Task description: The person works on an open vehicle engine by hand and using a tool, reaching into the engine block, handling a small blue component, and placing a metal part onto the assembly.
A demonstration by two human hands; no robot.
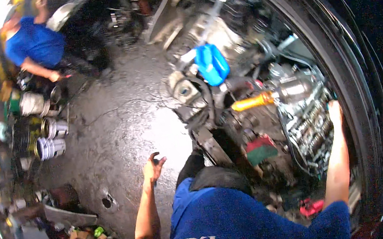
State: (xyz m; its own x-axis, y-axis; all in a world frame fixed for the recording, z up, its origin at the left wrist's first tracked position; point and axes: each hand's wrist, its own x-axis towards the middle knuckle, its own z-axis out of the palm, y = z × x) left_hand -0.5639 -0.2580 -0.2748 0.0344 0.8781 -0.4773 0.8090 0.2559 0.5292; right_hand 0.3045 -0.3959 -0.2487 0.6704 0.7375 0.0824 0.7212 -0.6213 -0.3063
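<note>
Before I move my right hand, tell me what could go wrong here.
The right hand is close beside exposed metal engine parts, so it could get scraped. The yellow-handled tool sits among the engine bay's parts and might shift if knocked. The floor shines, perhaps wet or oily, so footing could slip.

At three o'clock, the engine (pixel 311 129) shows shiny, uneven metal; at one, the blue piece (pixel 212 64) looks smooth, glossy plastic; at six, the shirt (pixel 245 219), matt cloth.

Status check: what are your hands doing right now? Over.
Right hand at the exposed engine, grip unclear. Left hand open, apparently empty. Orange-handled tool near the engine; blue object farther off.
</note>
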